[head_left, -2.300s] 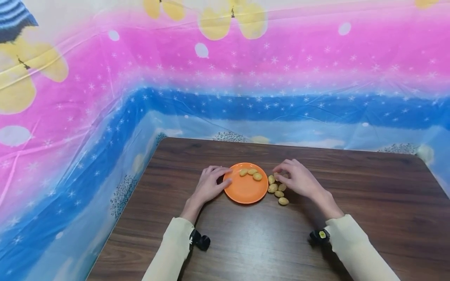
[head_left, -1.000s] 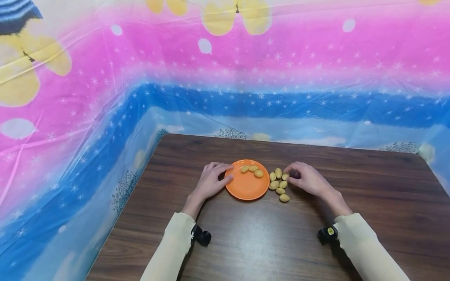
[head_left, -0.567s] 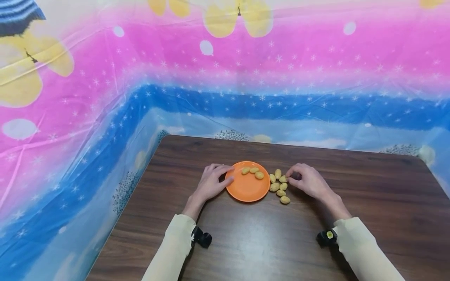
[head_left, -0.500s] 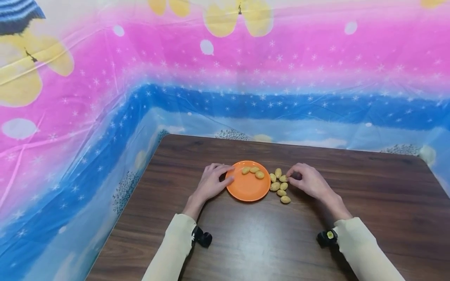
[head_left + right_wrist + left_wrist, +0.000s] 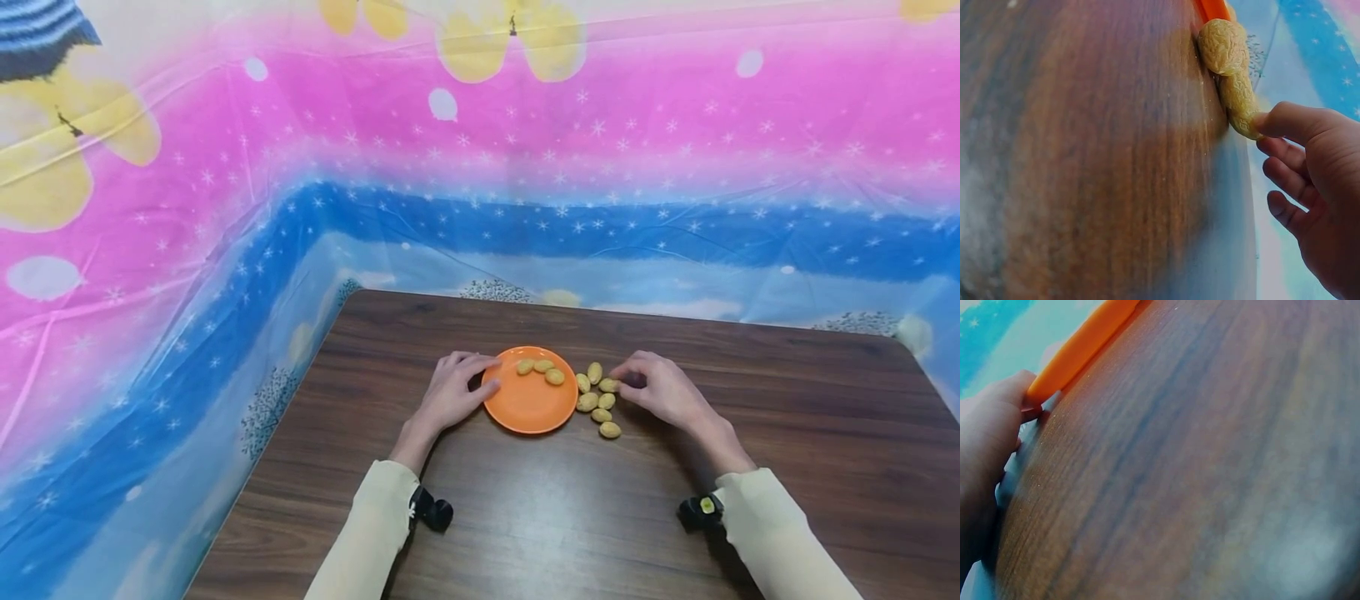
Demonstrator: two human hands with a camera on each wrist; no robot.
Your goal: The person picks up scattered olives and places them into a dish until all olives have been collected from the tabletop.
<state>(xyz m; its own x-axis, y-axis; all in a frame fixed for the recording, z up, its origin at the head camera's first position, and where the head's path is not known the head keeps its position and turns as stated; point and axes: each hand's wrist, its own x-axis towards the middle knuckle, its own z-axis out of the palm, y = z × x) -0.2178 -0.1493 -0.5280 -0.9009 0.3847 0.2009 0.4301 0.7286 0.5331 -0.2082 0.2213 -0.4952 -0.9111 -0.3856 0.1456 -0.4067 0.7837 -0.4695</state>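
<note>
An orange plate (image 5: 531, 412) lies on the table. My left hand (image 5: 450, 390) grips its left rim, thumb and index finger on the edge; the left wrist view shows the plate (image 5: 1085, 347) side-on in that hand (image 5: 988, 434). Three wrinkled, yellow-tan oval nut-like pieces (image 5: 554, 377) sit on the plate's far part. Several more (image 5: 587, 402) lie in a loose cluster right of it. My right hand (image 5: 663, 392) holds the end of the rightmost piece (image 5: 608, 385) between thumb and index finger. In the right wrist view, the thumb touches this piece (image 5: 1240, 109) low at the table.
The dark wood-grain table (image 5: 525, 517) stretches around the plate. A printed pink and blue cloth (image 5: 570, 167) hangs behind and to the left. Black wrist cameras (image 5: 433, 510) sit at both cream sleeves (image 5: 367, 529).
My right hand has drawn right from over the cluster, uncovering the pieces, and the rightmost piece has shifted slightly right with its fingertips. The left hand and plate stay put.
</note>
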